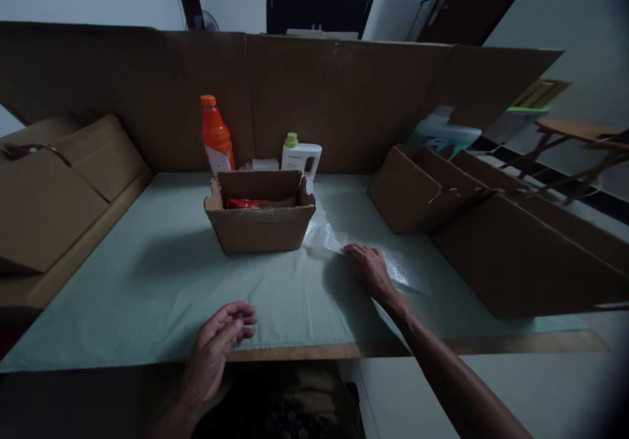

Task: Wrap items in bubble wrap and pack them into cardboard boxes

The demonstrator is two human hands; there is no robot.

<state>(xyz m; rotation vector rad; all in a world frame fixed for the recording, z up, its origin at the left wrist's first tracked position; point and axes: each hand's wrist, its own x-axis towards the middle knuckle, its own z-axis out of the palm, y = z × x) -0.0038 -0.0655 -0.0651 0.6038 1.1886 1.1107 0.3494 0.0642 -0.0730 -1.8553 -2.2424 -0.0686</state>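
Observation:
My right hand (367,270) rests on a sheet of clear bubble wrap (403,272) that lies on the cloth, its fingers curled down onto the plastic. The wrap looks crumpled at its left end, close to a small open cardboard box (260,230). Inside that box something red (246,203) shows, mostly hidden by the front wall. Near the front table edge, my left hand (223,334) hovers with nothing in it, fingers loosely bent and apart from the thumb.
An orange bottle (216,134) and a white jug with a green cap (293,154) stand behind the box. Cardboard boxes (531,255) flank the right, one holding a pale teal plastic item (442,131). More cardboard (54,203) stands left; a cardboard wall (344,98) closes the back.

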